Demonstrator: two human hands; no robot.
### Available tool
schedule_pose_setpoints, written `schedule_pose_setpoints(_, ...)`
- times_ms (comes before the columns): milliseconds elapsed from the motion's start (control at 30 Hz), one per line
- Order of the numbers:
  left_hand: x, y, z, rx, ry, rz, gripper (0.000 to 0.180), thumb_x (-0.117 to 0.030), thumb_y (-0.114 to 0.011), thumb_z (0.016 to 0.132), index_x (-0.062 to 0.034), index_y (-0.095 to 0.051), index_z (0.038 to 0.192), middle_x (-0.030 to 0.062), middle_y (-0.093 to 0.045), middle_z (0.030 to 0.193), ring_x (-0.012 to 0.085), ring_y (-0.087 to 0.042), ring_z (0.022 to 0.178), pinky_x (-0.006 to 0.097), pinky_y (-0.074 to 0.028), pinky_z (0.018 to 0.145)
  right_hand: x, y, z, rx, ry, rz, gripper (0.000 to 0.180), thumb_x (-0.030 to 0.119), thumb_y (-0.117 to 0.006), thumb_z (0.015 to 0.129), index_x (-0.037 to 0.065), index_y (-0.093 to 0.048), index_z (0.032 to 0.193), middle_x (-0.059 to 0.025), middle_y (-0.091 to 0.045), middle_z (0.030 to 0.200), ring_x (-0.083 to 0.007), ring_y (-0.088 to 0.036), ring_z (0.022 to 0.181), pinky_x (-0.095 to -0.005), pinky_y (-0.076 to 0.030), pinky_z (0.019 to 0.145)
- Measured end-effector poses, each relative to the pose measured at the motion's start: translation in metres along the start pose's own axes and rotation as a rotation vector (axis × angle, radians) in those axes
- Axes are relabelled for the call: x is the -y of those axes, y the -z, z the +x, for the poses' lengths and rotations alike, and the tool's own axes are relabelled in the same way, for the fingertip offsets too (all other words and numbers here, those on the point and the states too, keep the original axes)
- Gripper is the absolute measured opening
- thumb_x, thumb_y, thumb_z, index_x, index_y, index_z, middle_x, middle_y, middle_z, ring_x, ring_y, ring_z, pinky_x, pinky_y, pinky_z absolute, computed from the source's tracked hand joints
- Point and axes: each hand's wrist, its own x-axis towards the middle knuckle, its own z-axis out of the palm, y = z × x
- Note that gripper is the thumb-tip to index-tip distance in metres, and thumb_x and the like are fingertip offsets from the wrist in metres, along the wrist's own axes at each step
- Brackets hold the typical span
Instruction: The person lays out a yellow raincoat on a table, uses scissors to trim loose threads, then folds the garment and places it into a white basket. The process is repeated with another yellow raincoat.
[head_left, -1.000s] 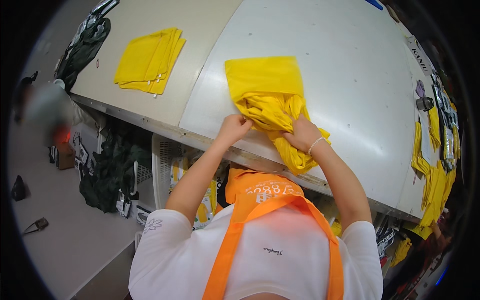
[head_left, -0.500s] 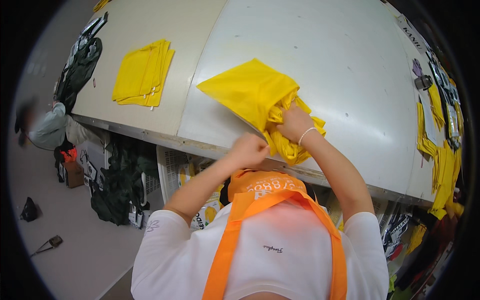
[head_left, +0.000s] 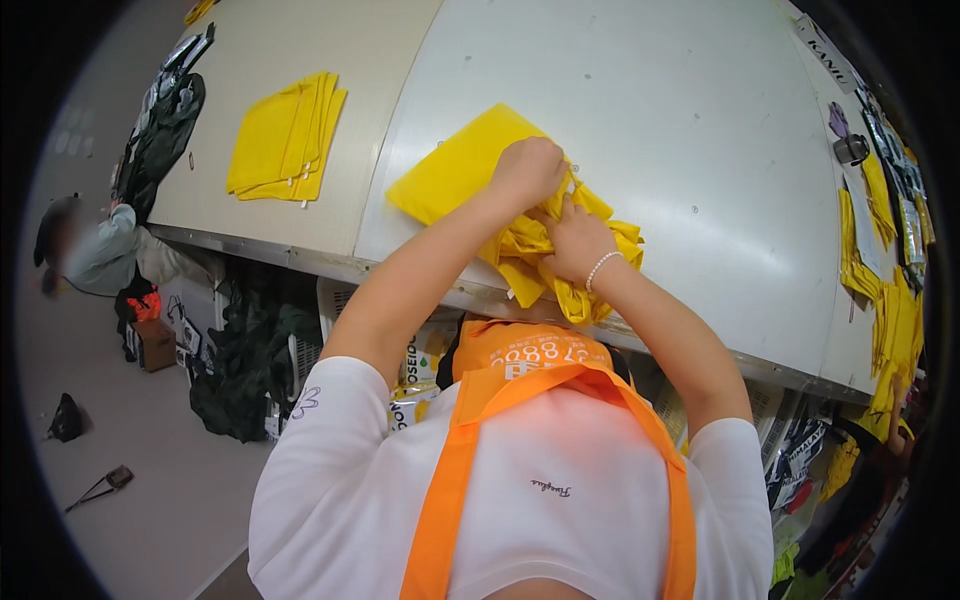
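We seem to be partway through working the loose, bunched folds of a bright yellow thin-fabric item (head_left: pixel 455 172) up against its flat, squared panel; that step is our judgement from how the fabric lies. The next move, as we read it, calls for keeping the panel's edge held open while the remaining loose folds are fed in, without creasing the flat side.

Our left hand (head_left: pixel 530 172) is curled, knuckles up, over the panel's right-hand edge and appears to pinch it. Our right hand (head_left: pixel 580 243) lies just beside it, on the bunched folds; its fingertips are partly hidden, so we cannot tell whether they are clamped or only pressing.

The item lies on the pale, smooth worktop (head_left: pixel 710 130) near its front edge. The flat panel spreads to the left of and beneath our left hand, while the crumpled part surrounds our right hand and trails toward us. A neat stack of flat yellow fabric pieces (head_left: pixel 275 140) sits well apart to the left.
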Motion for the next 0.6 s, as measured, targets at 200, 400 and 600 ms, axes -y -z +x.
schedule_pose_setpoints(200,-0.041,-0.012,-0.025,0.083,-0.215,-0.116,0.018,-0.02,-0.061,0.076,-0.0027,-0.066,0.073,0.0147,-0.063,0.078,0.0336,-0.059,0.079,0.042,-0.048,0.07,-0.019,-0.043,0.028,-0.269,0.069,0.078,0.037,0.03,-0.056,0.081,0.014,-0.055,0.114,-0.0124,-0.056,0.117,-0.0297,-0.05,0.113,-0.0413,-0.045,0.088)
schedule_pose_setpoints(400,0.024,0.017,-0.071,-0.601,-0.255,-0.395,0.053,-0.008,-0.068,0.067,-0.0047,-0.051,0.118,0.014,-0.055,0.109,0.0293,-0.053,0.102,0.034,-0.043,0.088,-0.039,-0.018,0.036,-0.169,-0.395,0.513,0.042,0.038,-0.055,0.08,-0.001,-0.066,0.093,-0.0229,-0.064,0.096,-0.0364,-0.062,0.09,-0.0407,-0.048,0.081)
schedule_pose_setpoints(600,0.062,-0.07,-0.097,-0.331,0.203,-0.643,0.077,-0.01,-0.06,0.077,-0.0088,-0.021,0.144,0.0175,-0.057,0.111,0.0297,-0.058,0.095,0.034,-0.046,0.085,-0.064,-0.029,0.049,-0.373,-0.454,0.89,0.05,0.042,-0.059,0.077,-0.007,-0.065,0.084,-0.0286,-0.063,0.091,-0.0396,-0.06,0.089,-0.0416,-0.047,0.08)
